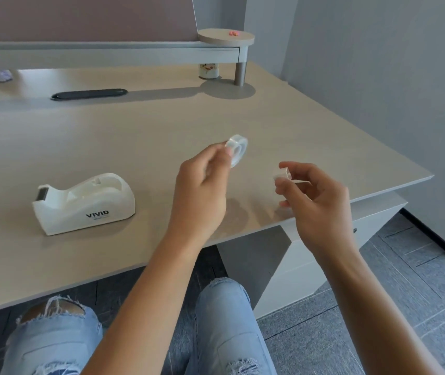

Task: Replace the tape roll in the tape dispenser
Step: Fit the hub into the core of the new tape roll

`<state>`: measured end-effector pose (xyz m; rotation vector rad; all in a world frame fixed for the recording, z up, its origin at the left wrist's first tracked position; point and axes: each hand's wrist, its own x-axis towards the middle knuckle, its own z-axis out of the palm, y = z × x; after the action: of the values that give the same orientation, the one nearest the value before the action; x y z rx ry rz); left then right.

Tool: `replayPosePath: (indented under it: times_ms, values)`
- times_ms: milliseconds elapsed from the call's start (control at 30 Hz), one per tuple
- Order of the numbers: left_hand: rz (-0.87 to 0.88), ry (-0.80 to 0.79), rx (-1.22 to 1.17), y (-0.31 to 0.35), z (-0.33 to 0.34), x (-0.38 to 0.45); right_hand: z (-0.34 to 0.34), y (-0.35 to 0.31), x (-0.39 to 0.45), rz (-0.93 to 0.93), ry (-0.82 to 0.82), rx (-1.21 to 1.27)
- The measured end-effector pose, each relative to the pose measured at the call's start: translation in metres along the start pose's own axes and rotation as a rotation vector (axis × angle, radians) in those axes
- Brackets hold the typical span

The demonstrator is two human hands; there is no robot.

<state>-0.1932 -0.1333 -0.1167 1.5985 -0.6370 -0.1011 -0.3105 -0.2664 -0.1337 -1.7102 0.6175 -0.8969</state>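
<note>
- Two parts are in the person's hands, and both are held up above the desk, clear of the tape dispenser.
- The left hand pinches a clear tape roll by its rim, thumb and fingertips closed on it, the roll tilted so its open centre shows.
- The right hand pinches a small white hub between thumb and forefinger; its other fingers curl loosely. It looks like the dispenser's core piece, though it is small and partly covered.
- Roll and hub are near each other but apart; the hub is not yet inside the roll.
- The dispenser sits on the desk well to the left of both hands, cutter end pointing left. Its cradle looks empty, with no roll seated in it.
- Judged from this, removal of the old roll seems done, since the cradle is bare and the hub is out.
- Left to do, by the look of it: push the hub into the roll's centre, drop the pair into the cradle slots, and lead the tape end to the cutter.
- Whether the held roll is the new one cannot be told; no other roll shows on the desk.
</note>
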Motion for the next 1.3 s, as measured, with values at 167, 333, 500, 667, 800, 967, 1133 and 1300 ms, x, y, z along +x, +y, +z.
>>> replayPosePath:
  times_ms: [167, 333, 500, 667, 800, 967, 1133, 1300]
  values:
    - [-0.336, 0.116, -0.694, 0.023, -0.022, -0.006, 0.016, -0.022, -0.007, -0.064, 0.024, 0.048]
    - [-0.325, 0.197, -0.771, 0.026, -0.048, -0.021, 0.045, -0.054, -0.02, -0.176, -0.049, 0.14]
    - [-0.374, 0.275, -0.854, 0.022, -0.076, -0.041, 0.077, -0.064, -0.033, -0.197, -0.156, 0.237]
    - [-0.369, 0.337, -0.867, 0.015, -0.103, -0.059, 0.105, -0.073, -0.044, 0.17, -0.3, 0.618]
    - [-0.314, 0.407, -0.777, 0.009, -0.12, -0.066, 0.12, -0.078, -0.051, 0.226, -0.37, 0.699]
    - [-0.254, 0.424, -0.724, 0.008, -0.13, -0.069, 0.132, -0.082, -0.064, -0.038, -0.377, 0.399]
    - [-0.201, 0.39, -0.714, 0.007, -0.132, -0.069, 0.14, -0.079, -0.07, -0.22, -0.407, 0.237]
    - [-0.179, 0.357, -0.696, 0.005, -0.125, -0.069, 0.143, -0.077, -0.071, -0.353, -0.422, 0.195]
